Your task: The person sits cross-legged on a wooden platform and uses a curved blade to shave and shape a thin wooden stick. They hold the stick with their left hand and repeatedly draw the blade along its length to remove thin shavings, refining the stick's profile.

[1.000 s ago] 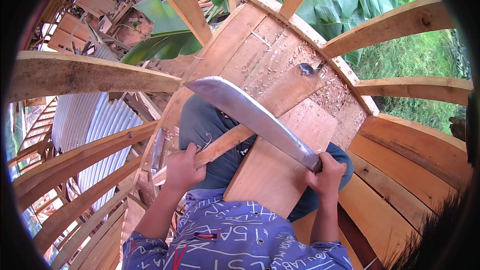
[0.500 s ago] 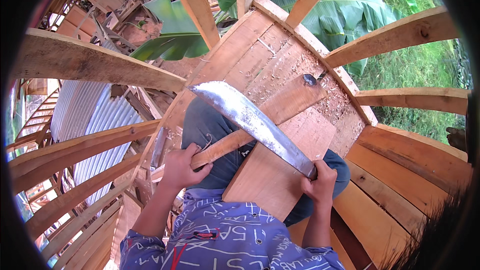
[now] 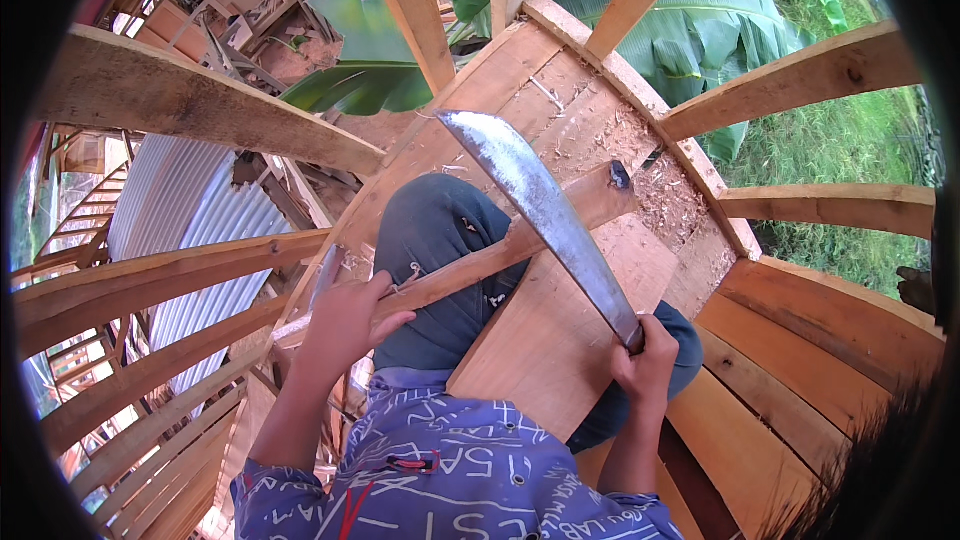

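My right hand (image 3: 645, 358) is closed around the near end of a machete (image 3: 543, 210). Its broad, worn metal blade points up and to the left, crossing over a long piece of wood (image 3: 455, 278). That piece is narrow near me, widens toward its far end, and has a dark spot there. My left hand (image 3: 347, 325) is closed on its narrow end, thumb on the near side. Beneath it, a wide flat board (image 3: 545, 350) lies at a slant across my lap. My bent knee in dark trousers (image 3: 425, 230) is under the narrow part.
Wood shavings (image 3: 665, 202) litter the plank platform (image 3: 480, 105). Upright timbers (image 3: 790, 90) ring its edge, with loose planks (image 3: 790, 360) on the right. Large green leaves (image 3: 690, 20) hang beyond the far edge; corrugated metal sheets (image 3: 190, 210) lie below on the left.
The machete has swung so its tip points more away from me and farther right. My left hand has shifted slightly left with the wood, and the view has moved a little.
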The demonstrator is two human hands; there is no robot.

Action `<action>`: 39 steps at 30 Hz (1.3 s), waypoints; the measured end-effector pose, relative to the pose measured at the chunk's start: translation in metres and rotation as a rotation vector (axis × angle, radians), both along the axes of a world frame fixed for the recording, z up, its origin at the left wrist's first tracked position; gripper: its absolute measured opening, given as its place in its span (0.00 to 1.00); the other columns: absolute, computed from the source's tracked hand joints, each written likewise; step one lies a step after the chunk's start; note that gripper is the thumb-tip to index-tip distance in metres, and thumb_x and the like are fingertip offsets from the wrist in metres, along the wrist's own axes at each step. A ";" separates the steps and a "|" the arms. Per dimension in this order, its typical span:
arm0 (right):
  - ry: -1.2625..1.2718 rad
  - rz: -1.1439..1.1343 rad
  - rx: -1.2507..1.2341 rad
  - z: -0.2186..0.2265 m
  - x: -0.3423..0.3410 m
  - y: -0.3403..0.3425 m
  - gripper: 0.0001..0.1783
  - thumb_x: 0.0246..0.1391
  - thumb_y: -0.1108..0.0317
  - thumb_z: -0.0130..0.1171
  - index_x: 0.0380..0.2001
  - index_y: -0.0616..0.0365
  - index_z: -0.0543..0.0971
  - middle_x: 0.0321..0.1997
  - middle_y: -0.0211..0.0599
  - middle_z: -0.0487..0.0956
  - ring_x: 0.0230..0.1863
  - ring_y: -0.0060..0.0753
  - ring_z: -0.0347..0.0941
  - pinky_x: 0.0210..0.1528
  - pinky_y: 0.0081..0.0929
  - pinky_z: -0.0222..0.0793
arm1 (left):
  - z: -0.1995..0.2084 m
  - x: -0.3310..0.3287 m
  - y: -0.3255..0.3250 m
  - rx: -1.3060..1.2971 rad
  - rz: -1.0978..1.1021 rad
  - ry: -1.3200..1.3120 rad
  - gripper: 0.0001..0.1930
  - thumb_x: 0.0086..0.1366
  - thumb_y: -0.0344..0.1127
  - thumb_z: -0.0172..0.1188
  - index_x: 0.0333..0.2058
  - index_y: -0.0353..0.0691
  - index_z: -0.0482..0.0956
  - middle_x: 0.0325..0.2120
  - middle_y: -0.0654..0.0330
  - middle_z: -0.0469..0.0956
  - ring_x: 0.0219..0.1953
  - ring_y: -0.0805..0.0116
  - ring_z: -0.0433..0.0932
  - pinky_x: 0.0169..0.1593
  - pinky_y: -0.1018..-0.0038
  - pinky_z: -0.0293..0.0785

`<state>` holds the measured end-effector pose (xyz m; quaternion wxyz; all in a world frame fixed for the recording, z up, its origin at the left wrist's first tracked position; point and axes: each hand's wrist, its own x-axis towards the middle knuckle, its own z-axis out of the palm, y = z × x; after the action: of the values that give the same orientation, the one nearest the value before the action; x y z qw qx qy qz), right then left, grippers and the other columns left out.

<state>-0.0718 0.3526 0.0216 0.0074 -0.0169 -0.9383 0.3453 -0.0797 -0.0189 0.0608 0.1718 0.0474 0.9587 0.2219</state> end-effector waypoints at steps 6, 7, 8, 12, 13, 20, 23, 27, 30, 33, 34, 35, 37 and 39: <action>-0.012 0.011 0.041 0.001 -0.001 -0.001 0.07 0.38 0.74 0.59 0.23 0.64 0.72 0.16 0.43 0.67 0.15 0.36 0.64 0.20 0.27 0.60 | 0.016 -0.015 0.005 -0.002 -0.029 -0.251 0.21 0.51 0.49 0.68 0.25 0.39 0.69 0.20 0.48 0.72 0.30 0.43 0.74 0.40 0.57 0.69; -0.011 0.016 0.049 0.002 -0.001 -0.002 0.07 0.38 0.74 0.59 0.23 0.64 0.72 0.16 0.43 0.67 0.15 0.38 0.65 0.20 0.28 0.60 | 0.016 -0.015 0.005 0.012 -0.031 -0.291 0.21 0.51 0.49 0.68 0.25 0.38 0.69 0.19 0.48 0.72 0.29 0.43 0.74 0.39 0.57 0.69; -0.007 0.025 0.053 0.001 0.000 -0.002 0.07 0.38 0.74 0.59 0.23 0.64 0.72 0.17 0.44 0.68 0.16 0.40 0.66 0.21 0.29 0.61 | 0.013 -0.012 0.005 0.041 -0.039 -0.271 0.20 0.52 0.47 0.67 0.25 0.38 0.68 0.19 0.48 0.72 0.28 0.42 0.73 0.38 0.57 0.69; -0.017 0.027 0.071 0.002 0.000 -0.004 0.08 0.38 0.74 0.60 0.25 0.63 0.73 0.18 0.47 0.70 0.19 0.48 0.69 0.23 0.32 0.64 | 0.003 -0.002 0.010 0.105 -0.015 -0.263 0.17 0.56 0.42 0.64 0.30 0.38 0.67 0.20 0.47 0.73 0.28 0.41 0.74 0.35 0.56 0.70; -0.025 0.026 0.073 0.002 0.000 -0.005 0.09 0.38 0.73 0.60 0.25 0.63 0.73 0.18 0.47 0.70 0.20 0.49 0.70 0.23 0.32 0.64 | 0.002 0.001 0.012 0.107 0.012 -0.278 0.16 0.57 0.40 0.64 0.32 0.38 0.67 0.21 0.46 0.74 0.28 0.41 0.75 0.34 0.56 0.70; 0.014 0.021 0.083 -0.002 0.004 -0.002 0.09 0.35 0.72 0.59 0.24 0.61 0.74 0.16 0.42 0.70 0.17 0.42 0.69 0.21 0.31 0.63 | -0.004 0.020 0.023 0.161 0.082 -0.257 0.12 0.60 0.31 0.56 0.39 0.38 0.63 0.24 0.43 0.76 0.32 0.39 0.76 0.35 0.51 0.69; 0.041 0.021 0.042 -0.004 0.006 0.000 0.07 0.38 0.75 0.59 0.24 0.64 0.73 0.14 0.39 0.66 0.14 0.29 0.62 0.19 0.26 0.58 | -0.001 0.021 0.031 0.120 0.111 -0.198 0.12 0.60 0.29 0.55 0.39 0.37 0.62 0.23 0.43 0.76 0.31 0.39 0.76 0.34 0.51 0.69; 0.004 -0.017 -0.048 0.002 0.004 -0.002 0.05 0.41 0.76 0.59 0.23 0.64 0.72 0.12 0.31 0.62 0.13 0.18 0.57 0.17 0.22 0.53 | 0.002 0.008 0.046 0.142 0.154 -0.005 0.14 0.58 0.29 0.56 0.39 0.36 0.62 0.25 0.43 0.75 0.30 0.40 0.76 0.33 0.53 0.70; -0.046 -0.032 -0.115 0.011 0.003 -0.005 0.05 0.42 0.76 0.59 0.22 0.64 0.72 0.11 0.28 0.61 0.14 0.16 0.55 0.17 0.21 0.51 | 0.010 -0.008 0.063 0.184 0.157 0.150 0.16 0.56 0.28 0.58 0.40 0.36 0.62 0.28 0.44 0.75 0.32 0.43 0.76 0.34 0.55 0.71; -0.082 -0.042 -0.188 0.024 0.004 -0.010 0.06 0.42 0.76 0.59 0.21 0.63 0.71 0.11 0.27 0.61 0.14 0.15 0.55 0.17 0.21 0.50 | 0.013 -0.021 0.074 0.208 0.152 0.235 0.19 0.53 0.28 0.60 0.42 0.37 0.63 0.29 0.47 0.75 0.33 0.47 0.76 0.35 0.58 0.70; -0.091 -0.046 -0.217 0.026 0.004 -0.010 0.07 0.42 0.76 0.59 0.20 0.63 0.70 0.12 0.27 0.61 0.14 0.15 0.54 0.17 0.21 0.50 | 0.013 -0.025 0.076 0.214 0.150 0.255 0.20 0.52 0.28 0.60 0.43 0.37 0.64 0.28 0.48 0.75 0.33 0.48 0.76 0.36 0.59 0.70; -0.098 -0.044 -0.239 0.025 0.006 -0.007 0.07 0.42 0.75 0.60 0.20 0.63 0.71 0.12 0.27 0.61 0.14 0.16 0.55 0.17 0.21 0.50 | 0.015 -0.028 0.076 0.192 0.129 0.284 0.20 0.51 0.28 0.61 0.42 0.38 0.65 0.28 0.50 0.74 0.33 0.50 0.76 0.36 0.60 0.69; -0.114 -0.051 -0.278 0.021 0.013 0.001 0.08 0.41 0.74 0.61 0.21 0.64 0.71 0.12 0.28 0.61 0.14 0.17 0.56 0.18 0.21 0.50 | 0.019 -0.035 0.079 0.153 0.079 0.336 0.19 0.49 0.27 0.62 0.41 0.39 0.68 0.27 0.53 0.74 0.34 0.53 0.75 0.36 0.63 0.68; -0.160 -0.140 -0.447 0.021 0.019 0.002 0.08 0.43 0.75 0.61 0.20 0.63 0.70 0.12 0.25 0.60 0.15 0.15 0.54 0.18 0.20 0.48 | 0.015 -0.041 0.075 0.139 -0.003 0.453 0.18 0.47 0.27 0.63 0.37 0.39 0.70 0.26 0.55 0.71 0.33 0.52 0.73 0.36 0.63 0.67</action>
<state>-0.0531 0.3542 0.0423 -0.0472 -0.1103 -0.8329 0.5403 -0.1202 0.0558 0.0762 -0.0509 0.1091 0.9551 0.2707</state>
